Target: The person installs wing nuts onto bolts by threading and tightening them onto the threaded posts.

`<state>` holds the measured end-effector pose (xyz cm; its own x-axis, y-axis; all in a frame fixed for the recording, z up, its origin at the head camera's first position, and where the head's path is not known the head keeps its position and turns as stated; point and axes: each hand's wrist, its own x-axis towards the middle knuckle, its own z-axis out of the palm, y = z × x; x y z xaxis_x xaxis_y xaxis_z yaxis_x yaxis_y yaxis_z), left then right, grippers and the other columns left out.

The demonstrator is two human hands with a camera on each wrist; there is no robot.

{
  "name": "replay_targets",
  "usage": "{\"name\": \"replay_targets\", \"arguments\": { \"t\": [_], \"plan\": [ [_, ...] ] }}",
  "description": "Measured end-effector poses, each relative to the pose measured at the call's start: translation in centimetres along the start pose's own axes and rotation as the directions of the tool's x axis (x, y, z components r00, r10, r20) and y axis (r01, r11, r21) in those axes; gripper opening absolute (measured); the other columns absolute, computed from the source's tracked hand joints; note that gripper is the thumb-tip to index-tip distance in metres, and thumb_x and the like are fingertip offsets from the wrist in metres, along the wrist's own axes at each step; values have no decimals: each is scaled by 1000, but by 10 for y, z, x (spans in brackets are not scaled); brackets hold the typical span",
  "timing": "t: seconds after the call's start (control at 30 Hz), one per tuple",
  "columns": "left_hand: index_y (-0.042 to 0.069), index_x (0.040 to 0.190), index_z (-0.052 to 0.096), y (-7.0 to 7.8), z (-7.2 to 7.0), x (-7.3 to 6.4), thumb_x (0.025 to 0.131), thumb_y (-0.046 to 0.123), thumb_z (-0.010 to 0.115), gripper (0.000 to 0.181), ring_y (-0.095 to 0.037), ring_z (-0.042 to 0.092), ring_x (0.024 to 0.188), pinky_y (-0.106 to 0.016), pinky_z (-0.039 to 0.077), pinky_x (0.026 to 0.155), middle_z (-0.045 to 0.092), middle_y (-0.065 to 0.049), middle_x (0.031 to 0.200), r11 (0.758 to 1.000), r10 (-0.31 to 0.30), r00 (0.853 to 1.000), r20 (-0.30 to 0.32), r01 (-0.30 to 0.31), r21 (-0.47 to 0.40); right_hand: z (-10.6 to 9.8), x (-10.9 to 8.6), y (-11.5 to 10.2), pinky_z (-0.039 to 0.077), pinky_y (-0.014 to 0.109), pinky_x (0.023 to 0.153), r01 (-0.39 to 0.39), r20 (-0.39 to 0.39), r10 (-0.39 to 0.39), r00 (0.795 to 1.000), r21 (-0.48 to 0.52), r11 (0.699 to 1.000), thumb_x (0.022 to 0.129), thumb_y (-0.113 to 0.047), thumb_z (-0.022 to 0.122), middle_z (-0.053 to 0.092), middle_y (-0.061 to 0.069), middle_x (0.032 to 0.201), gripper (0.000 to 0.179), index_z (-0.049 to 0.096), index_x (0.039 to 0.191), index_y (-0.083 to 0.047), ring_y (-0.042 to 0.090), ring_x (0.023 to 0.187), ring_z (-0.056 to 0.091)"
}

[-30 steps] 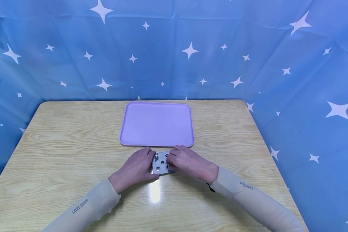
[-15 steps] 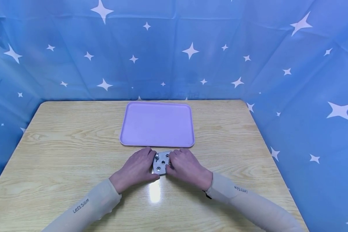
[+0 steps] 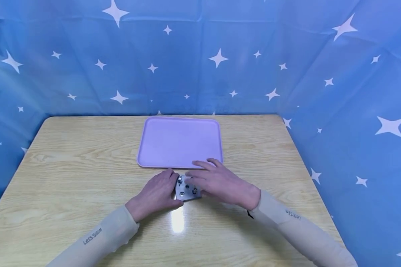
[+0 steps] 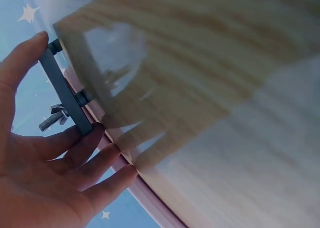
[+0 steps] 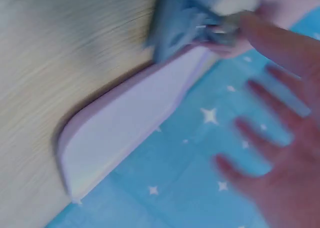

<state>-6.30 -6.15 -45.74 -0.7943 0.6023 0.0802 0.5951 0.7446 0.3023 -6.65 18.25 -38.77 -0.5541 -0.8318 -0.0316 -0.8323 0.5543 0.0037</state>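
Just on the near side of the purple tray [image 3: 182,142], slightly right of its centreline: metal plate [image 3: 188,193], lying level above the table [image 3: 70,185]. Key relation: plate is between the hands, left one nearer (actually on it).

Left hand [image 3: 156,191], off the tray's near-left side, grips the plate's left edge: thumb at the end away from the tray, fingers at the tray end. Right hand [image 3: 226,185], at the tray's near-right corner, has fingers spread, reaching left across the plate's right part; in the head view two fingertips overlap the tray rim. Right thumb sits by a wing nut in the right wrist view, too blurred to say whether it touches.

Long axis: can't call it. Plate looks close to square, part of the right side covered. Wing-nut bolts: one at the tray-side left corner [image 3: 180,181], another on the right [image 3: 195,191]. Left wrist view shows threads pointing up, dark stubs [image 4: 84,96] on the table side. Right-hand bolt is the nearer one to the right hand.
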Motion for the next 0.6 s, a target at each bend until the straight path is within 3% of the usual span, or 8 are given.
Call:
{"name": "replay_targets", "arguments": {
  "t": [0.1, 0.2, 0.43, 0.53, 0.6],
  "plan": [
    [2, 108, 62, 0, -1, 0, 68, 47, 90, 66, -14, 46, 74, -32, 46, 65, 51, -2, 92, 1000, -11, 1000, 17, 11, -4, 4, -1, 7, 37, 56, 112, 185, -57, -193, 980, -120, 975, 90, -12, 81, 63, -10, 138, 44, 68, 130, -25, 24, 143, 44],
    [1, 110, 62, 0, -1, 0, 69, 48, 90, 68, -15, 47, 75, -32, 46, 66, 52, -3, 94, 1000, -19, 999, 31, 19, -10, 9, 0, 10, 36, 55, 113, 238, -80, -254, 964, -175, 955, 90, -8, 80, 69, -13, 127, 36, 73, 121, -24, 21, 139, 48],
    [1, 110, 62, 0, 0, 0, 68, 48, 90, 69, -15, 48, 75, -32, 47, 66, 53, -3, 95, 1000, -19, 999, 26, 19, -11, 16, 5, 8, 39, 50, 111, 207, -117, -229, 966, -174, 963, 90, -11, 79, 74, -10, 110, 18, 77, 104, -22, 18, 125, 58],
    [2, 109, 62, 0, 0, 0, 67, 48, 91, 68, -14, 47, 75, -31, 46, 65, 52, -3, 94, 1000, -15, 1000, 14, 15, -7, 20, 7, 4, 45, 45, 101, 146, -170, -173, 970, -162, 976, 92, -21, 78, 75, -5, 100, 6, 75, 96, -18, 19, 111, 63],
    [1, 109, 63, 0, 0, 0, 66, 48, 91, 69, -15, 47, 75, -32, 47, 65, 52, -3, 94, 1000, -13, 1000, 8, 13, -3, 23, 8, 0, 47, 42, 92, 80, -208, -110, 972, -148, 986, 91, -28, 77, 74, -3, 93, 13, 73, 89, -16, 20, 101, 64]
  ]
}}
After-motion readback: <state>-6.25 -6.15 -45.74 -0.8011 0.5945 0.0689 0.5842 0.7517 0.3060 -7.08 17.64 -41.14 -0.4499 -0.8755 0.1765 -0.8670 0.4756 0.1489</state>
